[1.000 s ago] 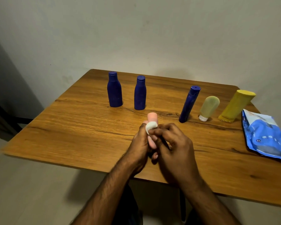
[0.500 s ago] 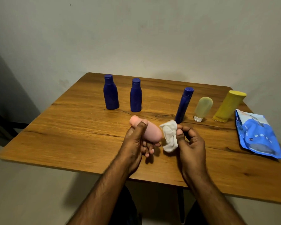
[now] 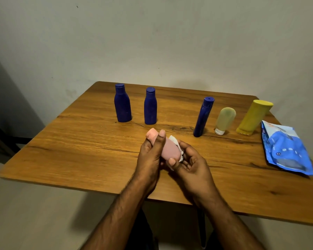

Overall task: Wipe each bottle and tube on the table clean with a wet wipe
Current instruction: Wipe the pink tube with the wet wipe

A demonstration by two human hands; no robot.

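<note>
Pink tube sits in my left hand, lifted just above the tabletop near the middle of its front edge, cap end tilted up and away toward the far edge. My left grip is curled round the tube, thumb laid along its upper side. My right hand pinches the wet wipe and presses it against the tube's lower end, thumb on one side, fingers cupped underneath. The risk I see is slip: a damp, smooth tube could squirt out of my left grip if I rub hard, and it might roll off the near edge. The bunched wipe may also skip parts of the surface unless I turn the tube. Standing further back are two dark blue bottles, a slim blue bottle, a pale tube and a yellow tube; a careless reach could topple them. The wipe packet lies by the right edge.
</note>
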